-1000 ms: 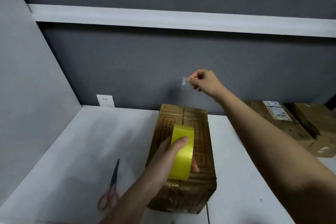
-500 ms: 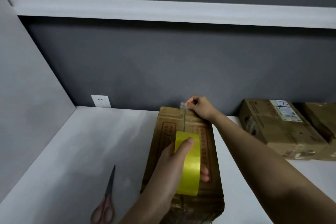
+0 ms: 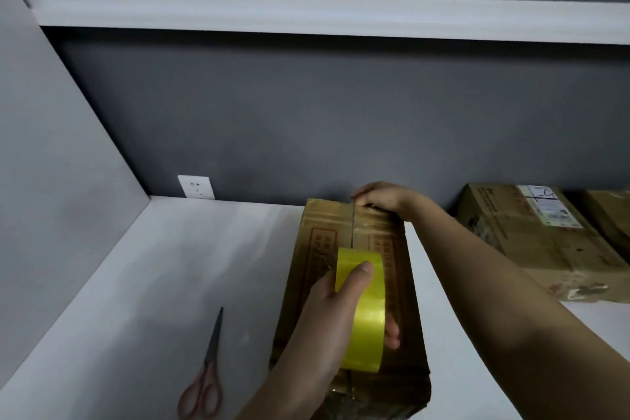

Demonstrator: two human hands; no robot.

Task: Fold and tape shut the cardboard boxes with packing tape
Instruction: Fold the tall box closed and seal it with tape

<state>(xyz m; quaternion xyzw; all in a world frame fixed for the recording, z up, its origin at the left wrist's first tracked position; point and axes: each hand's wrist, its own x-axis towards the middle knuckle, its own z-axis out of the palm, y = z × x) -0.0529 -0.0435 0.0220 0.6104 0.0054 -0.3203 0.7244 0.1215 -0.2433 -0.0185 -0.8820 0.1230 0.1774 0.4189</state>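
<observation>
While the cardboard box [image 3: 351, 283] lies lengthwise on the white table [image 3: 143, 300], its far end close to the dark back wall [image 3: 306, 119], the left hand [image 3: 327, 310] grips a yellow roll of packing tape [image 3: 364, 310] upright on the box top, thumb over the roll and fingers curled round its far side; the right hand [image 3: 378, 196] rests curled over the box's far edge at the centre seam, and it seems to press the tape end there, though the clear strip is too faint to trace; the flaps are folded shut, so the contents are hidden; open table lies to the left, where scissors [image 3: 204, 375] lie well apart from the box, near the front edge; two other cardboard boxes [image 3: 531, 249] sit closed on the right against the wall; a wall socket [image 3: 196, 187] sits at the table's back edge.
</observation>
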